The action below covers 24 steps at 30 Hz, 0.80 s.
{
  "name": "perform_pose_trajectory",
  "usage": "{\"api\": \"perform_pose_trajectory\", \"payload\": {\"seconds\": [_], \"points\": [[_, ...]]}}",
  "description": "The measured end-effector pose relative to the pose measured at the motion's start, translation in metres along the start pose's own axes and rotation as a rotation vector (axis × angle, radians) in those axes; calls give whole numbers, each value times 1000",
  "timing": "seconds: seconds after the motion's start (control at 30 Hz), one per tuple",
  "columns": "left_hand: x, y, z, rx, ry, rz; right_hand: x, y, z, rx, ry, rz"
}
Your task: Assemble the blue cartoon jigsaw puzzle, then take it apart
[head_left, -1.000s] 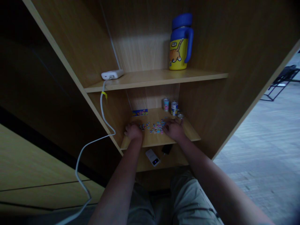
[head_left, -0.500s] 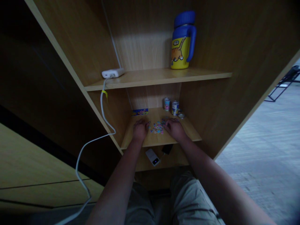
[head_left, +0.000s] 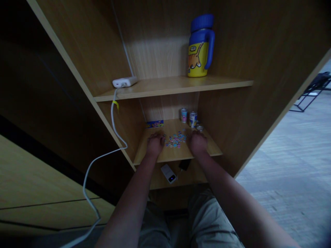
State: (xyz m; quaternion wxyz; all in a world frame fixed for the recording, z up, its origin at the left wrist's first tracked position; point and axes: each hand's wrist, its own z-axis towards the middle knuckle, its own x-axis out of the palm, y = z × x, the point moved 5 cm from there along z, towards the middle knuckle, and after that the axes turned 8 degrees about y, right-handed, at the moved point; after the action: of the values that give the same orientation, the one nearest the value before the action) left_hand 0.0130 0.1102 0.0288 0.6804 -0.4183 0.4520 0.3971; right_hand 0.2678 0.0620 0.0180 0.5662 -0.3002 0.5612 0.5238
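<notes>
A loose pile of tiny colourful jigsaw pieces (head_left: 176, 140) lies on the middle shelf (head_left: 172, 156) between my hands. My left hand (head_left: 155, 143) rests at the pile's left side, fingers curled, with a small piece showing at thumb and fingertip. On the other side, my right hand (head_left: 198, 142) is closed and a little apart from the pile; its fingertips are mostly hidden, so what they hold cannot be made out. Behind it stand two small printed cans, one pink and blue (head_left: 183, 115) and one blue and white (head_left: 192, 119), with round metal lids (head_left: 199, 127) beside them.
A blue and yellow printed card (head_left: 154, 124) lies at the back left. On the upper shelf stand a blue-yellow mug (head_left: 198, 46) and a white power bank (head_left: 125, 82) whose cable (head_left: 97, 156) hangs down. Below sit a white device (head_left: 168, 173) and a black one (head_left: 184, 165).
My right hand has moved right, away from the pile, uncovering pieces on that side. My left hand has stayed nearly in place.
</notes>
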Motion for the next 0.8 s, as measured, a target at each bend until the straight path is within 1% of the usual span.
{"api": "perform_pose_trajectory", "payload": {"seconds": [0.1, 0.17, 0.23, 0.33, 0.4, 0.47, 0.53, 0.67, 0.8], "points": [[1, 0, 0, 19, -8, -1, 2, 1, -1, -1, -3, -4], [1, -1, 0, 35, -8, -5, 0, 5, -1, -57, -30, 2], [1, -3, -1, 68, -10, -23, -2, 13, -2, -203, -39, 27], [0, -9, -4, 178, -12, -81, 0, 28, -5, -497, 22, 93], [1, -13, -6, 272, 0, -127, 3, 32, -6, -609, 56, 136], [4, -16, -7, 353, 16, -172, 6, 32, -5, -646, 67, 169], [7, -16, -6, 399, 27, -212, 9, 30, -3, -659, 73, 191], [12, -12, -3, 392, 58, -270, 13, 29, 1, -660, 100, 214], [12, -12, -1, 378, 89, -299, 15, 29, 5, -663, 82, 236]]}}
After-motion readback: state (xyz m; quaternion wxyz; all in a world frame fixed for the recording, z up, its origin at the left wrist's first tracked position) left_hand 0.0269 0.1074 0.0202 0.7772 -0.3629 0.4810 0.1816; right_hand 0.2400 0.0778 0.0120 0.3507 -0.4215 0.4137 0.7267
